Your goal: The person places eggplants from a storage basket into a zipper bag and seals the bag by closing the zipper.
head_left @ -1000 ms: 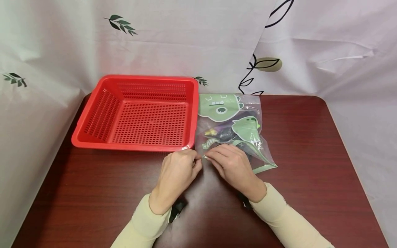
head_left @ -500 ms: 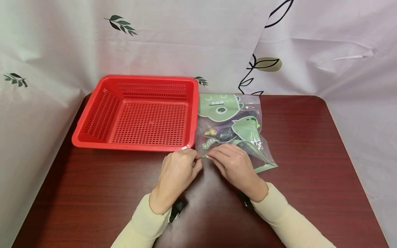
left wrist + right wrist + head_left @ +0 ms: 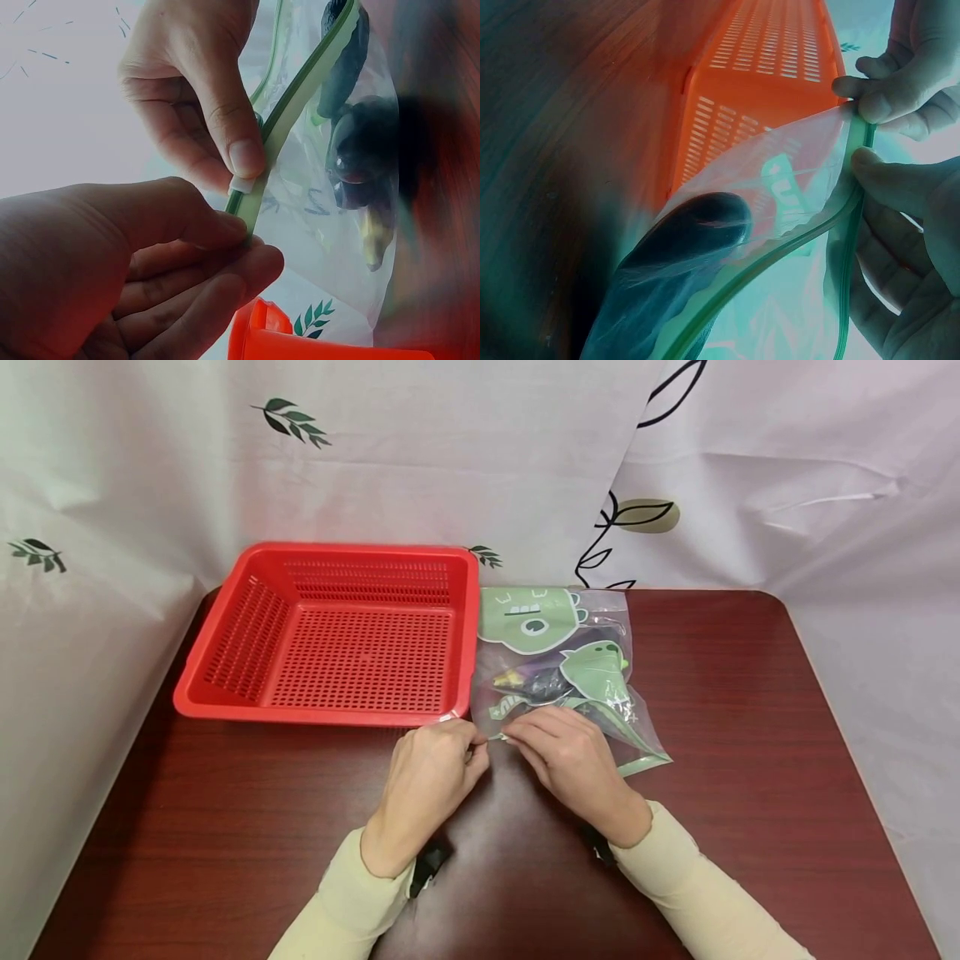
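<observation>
A clear zip bag (image 3: 525, 664) with green cartoon prints lies on the table in the head view. Between thumb and fingers, my left hand (image 3: 423, 789) pinches the end of its green zip edge (image 3: 300, 86). My right hand (image 3: 576, 768) grips the white slider (image 3: 241, 184) on that edge, close beside the left fingertips. Beyond the right hand the bag's mouth gapes, its two green strips apart in the right wrist view. Inside are dark, glossy, rounded things; one dark object (image 3: 364, 150) has a yellowish tip. Their kind is unclear through the film.
A red perforated plastic basket (image 3: 461, 693) stands left of the bag, its near right corner just beyond my left hand. The dark red wooden table (image 3: 742, 710) spreads around. White cloth with leaf prints (image 3: 420, 477) hangs behind and at the sides.
My right hand has shifted slightly right along the zip edge with the slider, showing a little more of the edge between the hands. The left hand, bag and basket have stayed in place.
</observation>
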A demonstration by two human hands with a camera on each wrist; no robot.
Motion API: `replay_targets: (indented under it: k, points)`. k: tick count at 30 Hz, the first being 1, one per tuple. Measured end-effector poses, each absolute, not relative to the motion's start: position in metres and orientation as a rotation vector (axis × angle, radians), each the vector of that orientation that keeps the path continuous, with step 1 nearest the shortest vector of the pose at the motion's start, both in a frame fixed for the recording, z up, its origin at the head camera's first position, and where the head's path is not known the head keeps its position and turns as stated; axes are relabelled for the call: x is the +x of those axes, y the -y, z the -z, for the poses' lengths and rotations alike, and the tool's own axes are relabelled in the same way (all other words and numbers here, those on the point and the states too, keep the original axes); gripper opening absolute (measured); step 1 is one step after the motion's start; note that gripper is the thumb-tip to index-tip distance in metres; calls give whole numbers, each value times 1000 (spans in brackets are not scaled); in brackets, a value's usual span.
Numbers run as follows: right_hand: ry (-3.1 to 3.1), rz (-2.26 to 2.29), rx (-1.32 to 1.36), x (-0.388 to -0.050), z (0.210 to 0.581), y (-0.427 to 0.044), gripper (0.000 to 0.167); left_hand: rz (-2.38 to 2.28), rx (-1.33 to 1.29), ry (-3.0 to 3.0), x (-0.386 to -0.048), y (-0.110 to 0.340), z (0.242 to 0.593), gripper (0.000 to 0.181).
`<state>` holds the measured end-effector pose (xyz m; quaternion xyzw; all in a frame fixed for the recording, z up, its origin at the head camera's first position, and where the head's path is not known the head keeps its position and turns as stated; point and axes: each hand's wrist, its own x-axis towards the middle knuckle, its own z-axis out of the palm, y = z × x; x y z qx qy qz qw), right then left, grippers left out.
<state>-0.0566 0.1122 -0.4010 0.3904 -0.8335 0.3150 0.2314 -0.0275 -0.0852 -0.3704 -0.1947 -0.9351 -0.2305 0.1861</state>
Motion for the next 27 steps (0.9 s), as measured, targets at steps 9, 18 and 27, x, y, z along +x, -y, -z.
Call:
replay_targets:
  k: [9,18,27]
  points:
    - [2299,-853,1074,-57,401,-114,12,640,-558,2622,-28,86,370,11]
    - [2269,-874,1065,-58,401,-114,13,627,-559,2622,-27,87,371,10]
    - [2289,-871,1063,-58,400,-115,13,635,-564,2619,-27,88,371,9]
